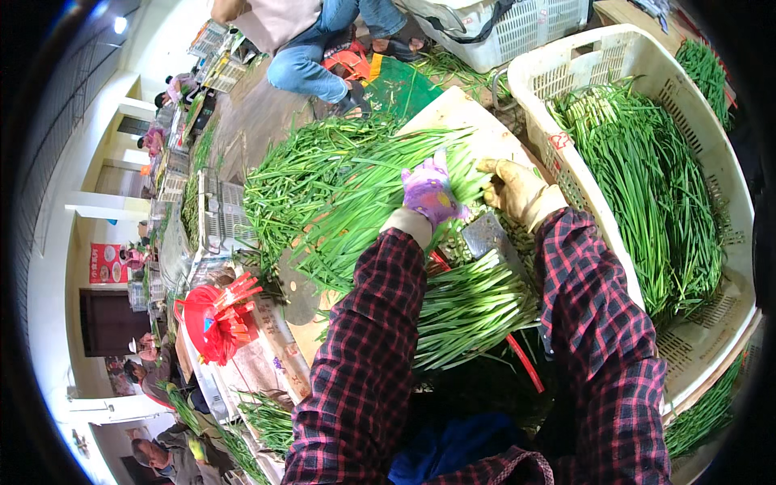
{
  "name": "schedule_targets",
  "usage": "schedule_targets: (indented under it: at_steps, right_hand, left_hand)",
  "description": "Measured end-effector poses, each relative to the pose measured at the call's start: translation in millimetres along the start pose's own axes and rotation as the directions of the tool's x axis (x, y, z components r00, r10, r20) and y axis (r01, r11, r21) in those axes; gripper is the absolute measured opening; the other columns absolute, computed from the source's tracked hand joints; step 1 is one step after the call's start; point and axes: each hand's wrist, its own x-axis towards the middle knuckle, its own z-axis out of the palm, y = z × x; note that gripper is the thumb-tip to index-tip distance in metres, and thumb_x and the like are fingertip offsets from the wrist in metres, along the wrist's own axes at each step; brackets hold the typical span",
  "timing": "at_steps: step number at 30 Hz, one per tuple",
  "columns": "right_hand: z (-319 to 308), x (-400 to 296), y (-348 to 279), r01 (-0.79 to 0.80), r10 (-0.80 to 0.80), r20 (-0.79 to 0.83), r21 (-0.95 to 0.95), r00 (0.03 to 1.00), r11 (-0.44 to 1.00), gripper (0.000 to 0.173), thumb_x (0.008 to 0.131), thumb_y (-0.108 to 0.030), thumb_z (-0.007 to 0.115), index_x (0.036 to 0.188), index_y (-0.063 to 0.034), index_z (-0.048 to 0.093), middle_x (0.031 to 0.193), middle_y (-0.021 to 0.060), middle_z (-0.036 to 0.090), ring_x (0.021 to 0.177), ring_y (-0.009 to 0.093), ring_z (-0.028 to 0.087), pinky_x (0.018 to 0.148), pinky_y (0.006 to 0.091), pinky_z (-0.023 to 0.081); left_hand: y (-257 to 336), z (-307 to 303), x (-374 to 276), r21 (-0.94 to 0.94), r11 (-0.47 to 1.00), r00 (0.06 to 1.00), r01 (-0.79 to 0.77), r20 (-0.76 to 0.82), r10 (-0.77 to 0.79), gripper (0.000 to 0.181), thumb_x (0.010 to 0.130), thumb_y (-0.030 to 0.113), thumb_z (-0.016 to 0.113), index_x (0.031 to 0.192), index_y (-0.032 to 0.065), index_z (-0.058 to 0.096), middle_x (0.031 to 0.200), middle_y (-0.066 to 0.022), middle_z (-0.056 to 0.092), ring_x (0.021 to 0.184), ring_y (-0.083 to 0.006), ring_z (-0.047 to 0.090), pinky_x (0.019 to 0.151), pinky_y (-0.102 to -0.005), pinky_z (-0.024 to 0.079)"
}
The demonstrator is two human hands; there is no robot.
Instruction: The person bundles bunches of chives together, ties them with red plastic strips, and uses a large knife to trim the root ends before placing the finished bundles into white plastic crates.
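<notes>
My left hand (431, 191), in a purple patterned glove, rests on a spread heap of long green stalks, likely garlic chives (376, 194), near their pale ends. My right hand (515, 189), in a cream glove with curled fingers, is at the tips of those pale ends; whether it pinches any stalk is not clear. Below the hands a flat metal blade (486, 235) lies among short cut stem bits. Nearer to me is a separate bunch of green stalks (473, 309), with a red strip (525, 362) sticking out beneath it.
A large cream plastic crate (582, 176) holding green bunches stands at the right. At the left, a red bag (209, 321) holds red strips. Beyond the board (467, 115), a person in jeans (309, 66) sits near a white crate (533, 30). Other people work along the left side.
</notes>
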Motion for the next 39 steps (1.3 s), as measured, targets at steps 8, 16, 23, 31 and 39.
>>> schedule_targets:
  at_steps: [8,16,23,31,39]
  right_hand:
    - [45,-27,-5,0.176,-0.141,0.140,-0.275,0.980,0.945,0.046,0.077,-0.008,0.067,0.119,-0.0004,0.050,0.107,0.0112,0.061,0.086,0.020,0.064,0.068,0.0344,0.054]
    - [121,-95,29,0.518,-0.506,0.248,-0.688,0.826,0.508,0.043,0.073,-0.023,0.073,0.108,-0.0027,0.059,0.094,0.0176,0.067,0.091,0.028,0.066,0.079,0.0355,0.051]
    - [93,-97,50,0.145,-0.381,0.312,0.577,0.871,0.804,0.053,0.080,-0.010,0.070,0.124,0.0038,0.046,0.096,0.0121,0.066,0.087,0.024,0.065,0.081,0.0323,0.052]
    - [8,-103,40,0.361,-0.429,-0.295,-0.256,0.854,0.896,0.017,0.079,-0.013,0.065,0.092,-0.0018,0.060,0.073,0.0009,0.059,0.059,0.009,0.050,0.052,0.0214,0.037]
    - [21,-20,13,0.074,-0.078,0.004,-0.369,0.997,0.927,0.015,0.075,-0.010,0.077,0.087,-0.0055,0.069,0.074,0.0023,0.065,0.051,0.007,0.051,0.040,0.0194,0.036]
  left_hand:
    - [-23,32,-40,-0.072,0.954,0.770,-0.292,-0.609,0.190,0.088,0.062,0.051,0.075,0.132,0.0121,0.040,0.126,-0.0094,0.048,0.124,-0.0282,0.041,0.107,-0.0563,0.018]
    - [-41,17,-95,-0.903,-0.071,0.886,-0.423,-0.396,-0.242,0.057,0.076,0.019,0.071,0.126,0.0046,0.048,0.119,-0.0086,0.055,0.111,-0.0237,0.050,0.096,-0.0390,0.036]
    - [-45,-11,-120,-0.570,0.676,0.675,-0.467,-0.724,-0.143,0.051,0.069,0.011,0.076,0.115,0.0050,0.055,0.106,-0.0073,0.064,0.094,-0.0207,0.063,0.082,-0.0302,0.050]
    - [-38,-17,-114,-0.606,0.670,0.687,-0.429,-0.700,-0.194,0.049,0.069,0.002,0.074,0.114,0.0028,0.054,0.101,-0.0063,0.066,0.091,-0.0139,0.063,0.082,-0.0275,0.050]
    - [-49,-7,-94,-0.707,0.414,0.714,-0.574,-0.679,-0.169,0.044,0.070,0.003,0.073,0.109,0.0046,0.055,0.099,-0.0061,0.067,0.087,-0.0138,0.063,0.076,-0.0270,0.050]
